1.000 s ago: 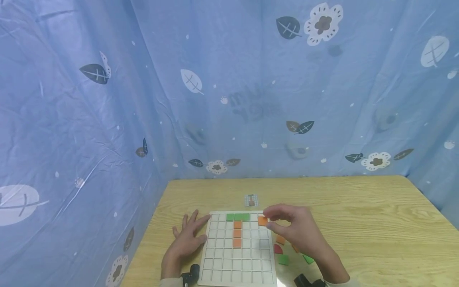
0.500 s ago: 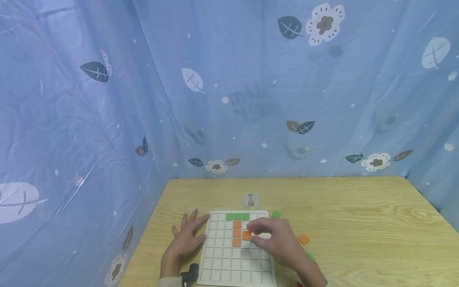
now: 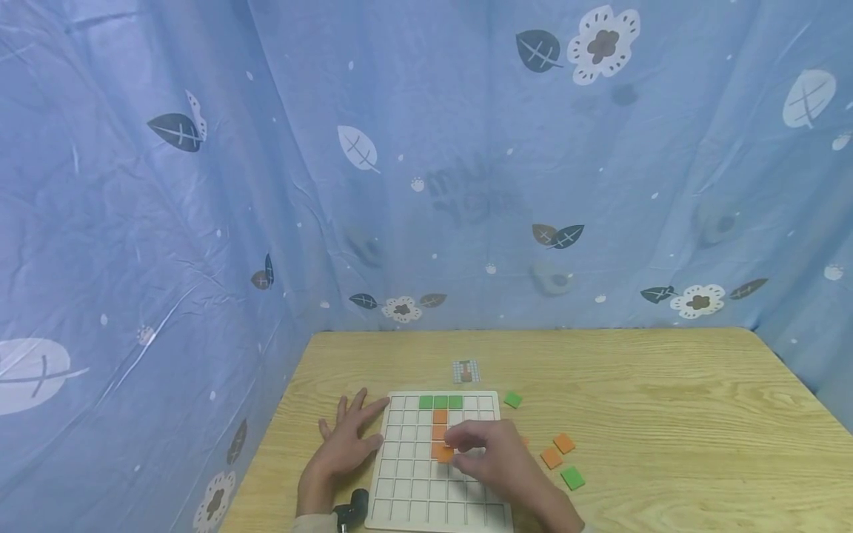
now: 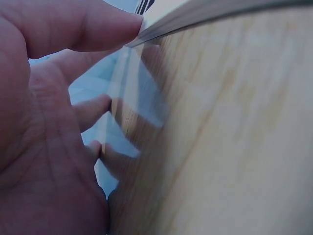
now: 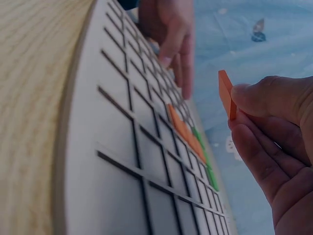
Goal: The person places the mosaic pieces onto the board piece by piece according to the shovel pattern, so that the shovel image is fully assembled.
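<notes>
My right hand (image 3: 489, 451) pinches an orange square tile (image 5: 226, 94) between thumb and fingers; in the right wrist view it is held up off the grid board. In the head view that tile overlaps the lowest of the orange tiles (image 3: 440, 417) laid in one column. Three green tiles (image 3: 440, 402) form a row at the top of this column on the white grid board (image 3: 406, 488). My left hand (image 3: 343, 449) lies at the board's left edge with fingers spread; in the left wrist view the thumb (image 4: 112, 29) touches the board's side.
Loose orange tiles (image 3: 551, 457) and green tiles (image 3: 572, 477) lie on the wooden table (image 3: 666, 414) right of the board. A small patterned card (image 3: 466, 371) lies beyond the board's far edge. Blue curtains (image 3: 466, 148) hang behind and at the sides.
My right hand has carried the orange tile from the board's upper right, left and nearer, to the foot of the orange column. The left hand stays put. Loose tiles at right are uncovered.
</notes>
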Motion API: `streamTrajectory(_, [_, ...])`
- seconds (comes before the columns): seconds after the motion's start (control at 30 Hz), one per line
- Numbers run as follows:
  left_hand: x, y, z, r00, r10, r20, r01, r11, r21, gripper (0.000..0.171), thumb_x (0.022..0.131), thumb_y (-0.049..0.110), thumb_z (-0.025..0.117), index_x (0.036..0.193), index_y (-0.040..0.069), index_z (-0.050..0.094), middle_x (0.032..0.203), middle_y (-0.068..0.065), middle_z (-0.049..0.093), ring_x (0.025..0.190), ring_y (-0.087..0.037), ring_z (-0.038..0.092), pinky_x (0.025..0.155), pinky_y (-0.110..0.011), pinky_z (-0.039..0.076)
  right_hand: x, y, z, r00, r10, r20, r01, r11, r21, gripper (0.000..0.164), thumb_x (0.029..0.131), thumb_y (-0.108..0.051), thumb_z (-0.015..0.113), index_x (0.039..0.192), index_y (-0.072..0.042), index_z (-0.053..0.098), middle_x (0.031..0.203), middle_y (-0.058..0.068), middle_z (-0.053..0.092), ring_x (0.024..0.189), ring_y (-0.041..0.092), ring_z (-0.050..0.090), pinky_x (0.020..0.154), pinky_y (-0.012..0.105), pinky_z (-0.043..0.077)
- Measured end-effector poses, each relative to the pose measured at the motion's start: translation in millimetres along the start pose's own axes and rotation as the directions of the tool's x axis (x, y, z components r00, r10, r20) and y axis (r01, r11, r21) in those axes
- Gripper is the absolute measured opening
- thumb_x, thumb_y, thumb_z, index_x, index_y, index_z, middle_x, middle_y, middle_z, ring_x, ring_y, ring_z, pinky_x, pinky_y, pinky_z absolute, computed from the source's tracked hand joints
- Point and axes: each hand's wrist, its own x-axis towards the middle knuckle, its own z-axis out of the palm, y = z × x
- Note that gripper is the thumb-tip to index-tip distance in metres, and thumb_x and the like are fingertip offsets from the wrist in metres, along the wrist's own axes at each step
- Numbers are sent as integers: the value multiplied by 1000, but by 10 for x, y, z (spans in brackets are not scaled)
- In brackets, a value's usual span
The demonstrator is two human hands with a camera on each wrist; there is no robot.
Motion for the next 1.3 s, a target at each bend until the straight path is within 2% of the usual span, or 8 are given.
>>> streamTrajectory(0.13, [2, 4, 1, 1000, -1, -1, 1, 1000, 2, 68, 94, 12, 73, 158, 28, 60, 183, -22, 17, 167, -56, -10, 115, -85, -29, 9, 23, 49, 1000, -1, 15, 1, 1000, -13, 22, 91, -7, 84, 112, -15, 84, 108, -7, 84, 97, 5, 75, 88, 29, 66])
streamTrajectory(0.3, [3, 10, 4, 1000, -1, -7, 1, 1000, 2, 68, 93, 11, 73, 158, 27, 60, 182, -22, 18, 167, -56, -9, 116, -85, -28, 17, 64, 125, 999, -35, 12, 36, 999, -25, 23, 89, -4, 85, 109, -15, 84, 107, -5, 84, 95, 9, 78, 86, 28, 66])
streamTrajectory(0.5, [-1, 14, 9, 1000, 7, -13, -7, 1000, -17, 67, 92, 9, 72, 157, 23, 61, 182, -24, 19, 167, -57, -9, 115, -85, -28, 16, 94, 211, 998, -69, 8, 69, 997, -42, 23, 88, -4, 87, 108, -13, 85, 106, -5, 85, 96, 1, 76, 84, 24, 65])
streamTrajectory(0.73, [-5, 11, 7, 1000, 11, -11, -11, 1000, -17, 67, 92, 10, 71, 157, 23, 61, 182, -24, 18, 167, -57, -10, 115, -86, -28, 8, 131, 297, 979, -202, -24, 198, 973, -117, 26, 84, 4, 84, 105, -11, 85, 104, -2, 85, 93, 0, 75, 80, 21, 65])
streamTrajectory(0.87, [-1, 8, 7, 1000, 11, -10, -11, 1000, -12, 68, 92, 10, 71, 157, 24, 61, 182, -24, 19, 167, -57, -10, 115, -86, -27, 9, 145, 324, 971, -237, -33, 229, 961, -153, 28, 82, 6, 84, 105, -11, 85, 103, -2, 85, 93, 1, 75, 81, 21, 64])
streamTrajectory(0.93, [2, 6, 7, 1000, 11, -10, -11, 1000, -12, 68, 92, 10, 71, 158, 24, 61, 182, -24, 19, 167, -57, -10, 115, -86, -27, 9, 146, 333, 971, -236, -33, 227, 959, -169, 28, 82, 6, 84, 104, -11, 85, 103, -3, 85, 93, 1, 75, 82, 22, 65])
streamTrajectory(1.13, [7, 1, 8, 1000, 10, -7, -10, 1000, -8, 68, 92, 10, 71, 157, 24, 61, 182, -24, 19, 167, -57, -10, 115, -86, -27, 5, 110, 341, 989, -147, -8, 143, 972, -187, 26, 85, 1, 86, 107, -14, 85, 107, -7, 84, 103, 1, 75, 91, 27, 66])
streamTrajectory(1.3, [7, 5, 6, 1000, 6, -9, -7, 1000, -9, 68, 91, 10, 71, 157, 25, 62, 182, -24, 19, 167, -57, -9, 115, -86, -27, 3, 70, 340, 995, -100, 18, 101, 967, -233, 25, 88, -3, 86, 110, -15, 85, 110, -10, 83, 109, 4, 76, 97, 32, 65])
